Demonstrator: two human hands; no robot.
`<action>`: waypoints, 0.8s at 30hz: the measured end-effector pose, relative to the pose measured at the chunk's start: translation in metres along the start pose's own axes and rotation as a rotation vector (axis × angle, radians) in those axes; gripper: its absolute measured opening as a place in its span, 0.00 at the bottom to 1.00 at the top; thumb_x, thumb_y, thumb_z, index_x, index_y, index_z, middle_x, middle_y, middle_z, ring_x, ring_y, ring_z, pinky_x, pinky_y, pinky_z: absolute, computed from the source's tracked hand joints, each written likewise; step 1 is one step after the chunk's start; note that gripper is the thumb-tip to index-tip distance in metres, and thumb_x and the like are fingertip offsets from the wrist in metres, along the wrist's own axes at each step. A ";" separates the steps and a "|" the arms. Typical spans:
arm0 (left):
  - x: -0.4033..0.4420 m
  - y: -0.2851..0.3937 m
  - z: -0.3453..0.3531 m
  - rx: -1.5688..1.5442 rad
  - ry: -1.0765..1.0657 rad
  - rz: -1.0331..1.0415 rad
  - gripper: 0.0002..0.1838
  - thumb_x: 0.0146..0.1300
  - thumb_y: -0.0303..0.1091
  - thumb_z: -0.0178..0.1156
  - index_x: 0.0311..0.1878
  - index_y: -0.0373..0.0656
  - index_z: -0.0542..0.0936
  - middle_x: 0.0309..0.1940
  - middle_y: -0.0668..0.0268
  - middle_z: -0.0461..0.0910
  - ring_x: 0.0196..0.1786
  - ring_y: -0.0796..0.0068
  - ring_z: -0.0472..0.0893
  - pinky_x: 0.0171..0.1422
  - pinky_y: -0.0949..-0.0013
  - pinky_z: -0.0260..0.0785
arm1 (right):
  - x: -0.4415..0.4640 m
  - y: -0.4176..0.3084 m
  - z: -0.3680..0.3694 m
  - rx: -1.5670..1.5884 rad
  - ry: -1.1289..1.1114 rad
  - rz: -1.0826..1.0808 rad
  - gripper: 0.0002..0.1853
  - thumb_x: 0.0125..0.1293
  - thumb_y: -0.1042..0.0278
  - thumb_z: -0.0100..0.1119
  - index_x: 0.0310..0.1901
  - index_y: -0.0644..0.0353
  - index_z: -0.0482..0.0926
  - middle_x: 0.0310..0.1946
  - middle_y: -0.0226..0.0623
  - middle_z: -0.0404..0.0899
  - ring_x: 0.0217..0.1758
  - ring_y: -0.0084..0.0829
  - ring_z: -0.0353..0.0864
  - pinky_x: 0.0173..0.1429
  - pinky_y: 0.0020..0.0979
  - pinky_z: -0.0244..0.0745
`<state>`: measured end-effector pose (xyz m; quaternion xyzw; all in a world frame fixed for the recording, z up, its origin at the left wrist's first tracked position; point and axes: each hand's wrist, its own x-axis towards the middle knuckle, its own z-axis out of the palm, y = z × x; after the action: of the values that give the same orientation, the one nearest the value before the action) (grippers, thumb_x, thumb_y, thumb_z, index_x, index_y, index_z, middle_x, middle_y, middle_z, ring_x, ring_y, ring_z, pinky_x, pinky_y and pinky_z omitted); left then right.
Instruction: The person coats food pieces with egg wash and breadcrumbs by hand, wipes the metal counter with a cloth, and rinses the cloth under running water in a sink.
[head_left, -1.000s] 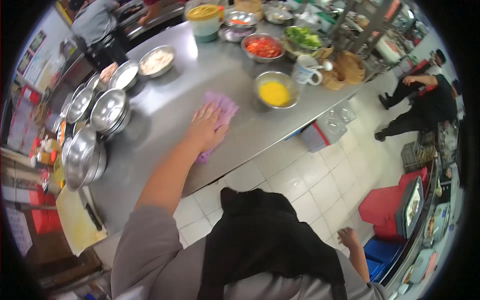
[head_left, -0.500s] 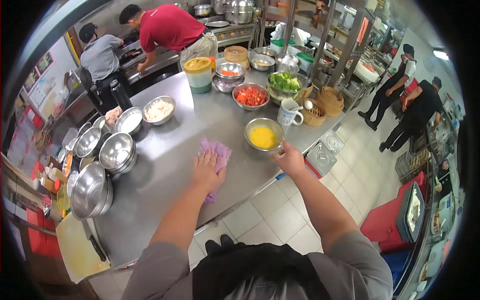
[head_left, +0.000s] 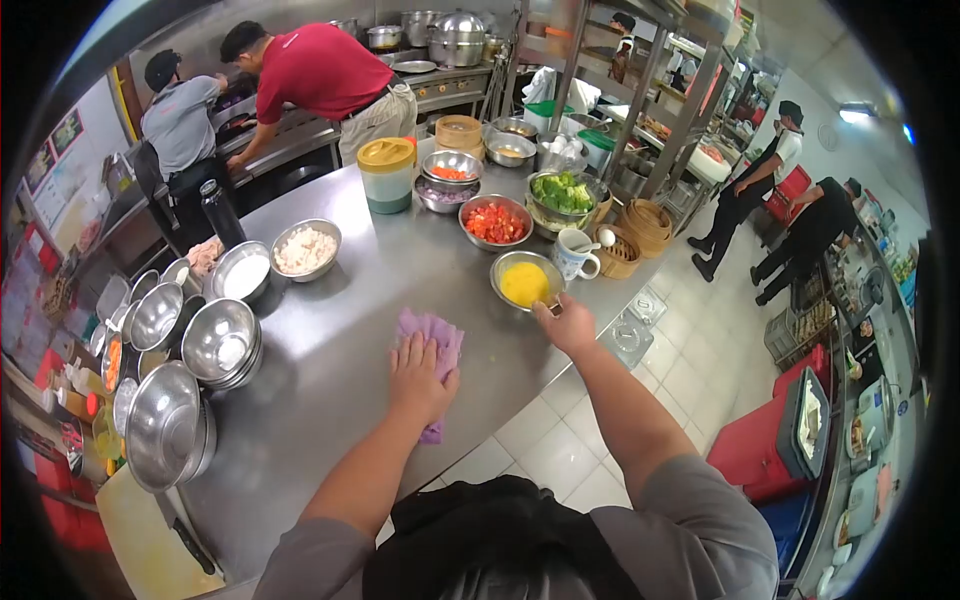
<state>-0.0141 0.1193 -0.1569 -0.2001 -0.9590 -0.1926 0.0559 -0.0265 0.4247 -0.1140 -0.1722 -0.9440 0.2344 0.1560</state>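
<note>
My left hand [head_left: 420, 383] lies flat with its fingers spread, pressing a crumpled purple cloth [head_left: 443, 345] on the steel table [head_left: 330, 400]. At the right edge my right hand [head_left: 568, 324] grips the rim of a metal bowl [head_left: 497, 283] of yellow liquid [head_left: 524, 284], its fingers partly hidden. A patterned mug [head_left: 572, 256] stands just behind this bowl, near a bowl of chopped red vegetable [head_left: 495, 221].
Metal bowls [head_left: 220, 340] line the left side, above a cutting board [head_left: 150, 540] with a knife [head_left: 193, 545]. A lidded tub [head_left: 386, 177] and steamer baskets [head_left: 645, 228] stand farther back. Several people work around the kitchen.
My right hand has come up from beside my body and taken hold of the bowl, which has moved slightly back. My left hand stays on the cloth. The view has tilted upward.
</note>
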 end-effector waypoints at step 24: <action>0.014 0.030 0.007 0.114 -0.025 -0.222 0.38 0.62 0.51 0.60 0.73 0.41 0.69 0.78 0.53 0.59 0.80 0.51 0.57 0.83 0.49 0.40 | 0.097 0.040 -0.028 0.992 -0.948 0.400 0.17 0.67 0.66 0.58 0.53 0.68 0.73 0.32 0.45 0.83 0.26 0.38 0.86 0.22 0.38 0.78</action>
<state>-0.0152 0.1529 -0.1504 -0.0916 -0.9853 -0.1403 0.0334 -0.0925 0.5074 -0.0898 -0.1305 -0.6427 0.7098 -0.2570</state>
